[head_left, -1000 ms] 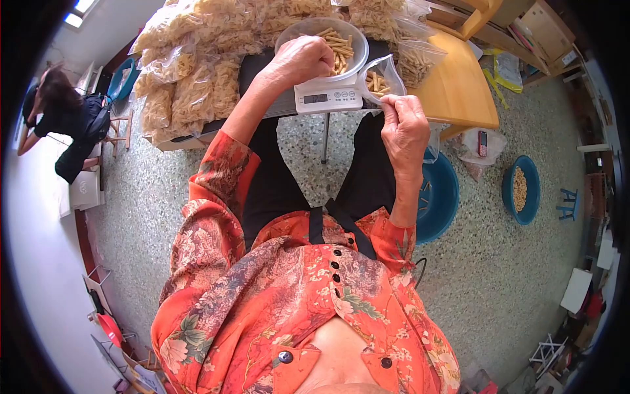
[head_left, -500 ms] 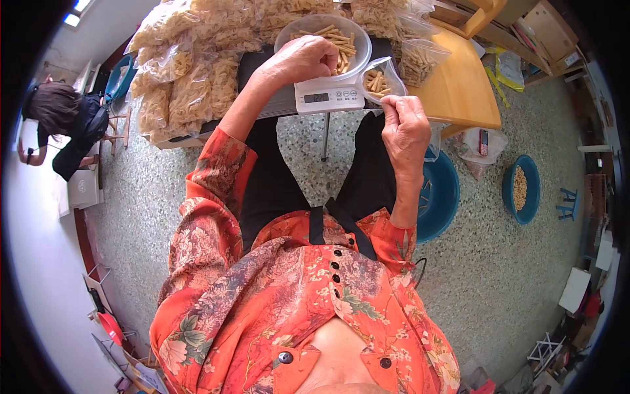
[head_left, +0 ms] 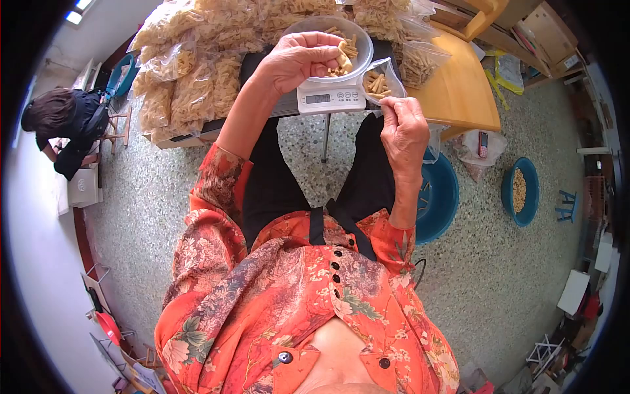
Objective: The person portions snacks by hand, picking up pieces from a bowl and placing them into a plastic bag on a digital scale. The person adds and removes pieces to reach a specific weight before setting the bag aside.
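My left hand (head_left: 298, 60) is over the rim of a clear plastic bowl (head_left: 365, 58), pinching a short, light-brown stick-shaped piece (head_left: 342, 62) between thumb and fingers. Similar pieces (head_left: 348, 43) lie in the bowl, partly hidden by the hand. Beneath the bowl is a white digital scale (head_left: 333, 105) with a lit display whose digits I cannot read surely. My right hand (head_left: 403, 128) grips the edge of a clear plastic bag (head_left: 388, 71) right of the scale. Several of the same stick pieces (head_left: 377, 83) sit inside this bag, its mouth spread open toward the bowl.
Filled plastic bags (head_left: 190, 85) are piled along the table's left and back. A wooden chair (head_left: 459, 85) stands at the right. On the floor are a blue basin (head_left: 446, 210) and another basin with pale pieces (head_left: 520, 190). A person (head_left: 72, 121) bends over at far left.
My left hand has risen slightly and moved right from among the pieces in the bowl, and a stick piece now shows in its fingers. My right hand stays on the bag.
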Demonstrator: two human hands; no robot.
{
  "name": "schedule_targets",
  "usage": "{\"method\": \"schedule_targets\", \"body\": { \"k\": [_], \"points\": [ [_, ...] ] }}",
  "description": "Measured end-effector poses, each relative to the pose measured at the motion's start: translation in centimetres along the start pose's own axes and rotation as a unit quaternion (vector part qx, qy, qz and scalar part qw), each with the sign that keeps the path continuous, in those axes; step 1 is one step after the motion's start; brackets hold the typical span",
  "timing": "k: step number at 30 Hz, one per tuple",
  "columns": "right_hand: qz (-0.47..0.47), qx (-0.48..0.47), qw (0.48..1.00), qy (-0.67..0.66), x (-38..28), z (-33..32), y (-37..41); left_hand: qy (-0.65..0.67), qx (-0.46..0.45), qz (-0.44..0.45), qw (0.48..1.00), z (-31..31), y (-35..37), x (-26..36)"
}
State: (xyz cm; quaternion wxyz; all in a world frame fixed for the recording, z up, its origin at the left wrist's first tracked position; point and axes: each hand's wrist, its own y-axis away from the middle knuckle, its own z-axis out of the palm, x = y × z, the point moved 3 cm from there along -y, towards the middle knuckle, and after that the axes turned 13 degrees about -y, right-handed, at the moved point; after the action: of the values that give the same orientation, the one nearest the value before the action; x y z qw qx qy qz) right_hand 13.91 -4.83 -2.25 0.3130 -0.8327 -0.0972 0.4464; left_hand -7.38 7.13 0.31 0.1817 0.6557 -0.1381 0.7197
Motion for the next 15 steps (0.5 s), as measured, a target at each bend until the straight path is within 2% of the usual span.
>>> {"method": "schedule_targets", "body": {
  "k": [5, 9, 11, 13, 15],
  "points": [
    [-0.008, 0.004, 1.000, 0.004, 0.1, -0.1, 0.0, 0.109, -0.039, 0.000, 0.993, 0.8, 0.2, -0.5],
    [-0.006, -0.002, 1.000, 0.007, -0.1, -0.1, 0.1, 0.075, -0.025, 0.017, 0.997, 2.4, 0.4, -0.3],
    [-0.006, -0.002, 1.000, 0.007, -0.1, -0.1, 0.1, -0.074, 0.014, 0.070, 0.995, 3.4, 0.5, 0.0],
    [-0.012, -0.001, 1.000, 0.004, -0.1, -0.1, 0.2, -0.129, 0.015, 0.122, 0.984, 4.9, 0.8, 0.3],
    [-0.014, -0.001, 1.000, 0.006, 0.0, -0.1, 0.2, -0.230, 0.045, 0.118, 0.965, 6.3, 0.8, 0.3]
  ]
}}
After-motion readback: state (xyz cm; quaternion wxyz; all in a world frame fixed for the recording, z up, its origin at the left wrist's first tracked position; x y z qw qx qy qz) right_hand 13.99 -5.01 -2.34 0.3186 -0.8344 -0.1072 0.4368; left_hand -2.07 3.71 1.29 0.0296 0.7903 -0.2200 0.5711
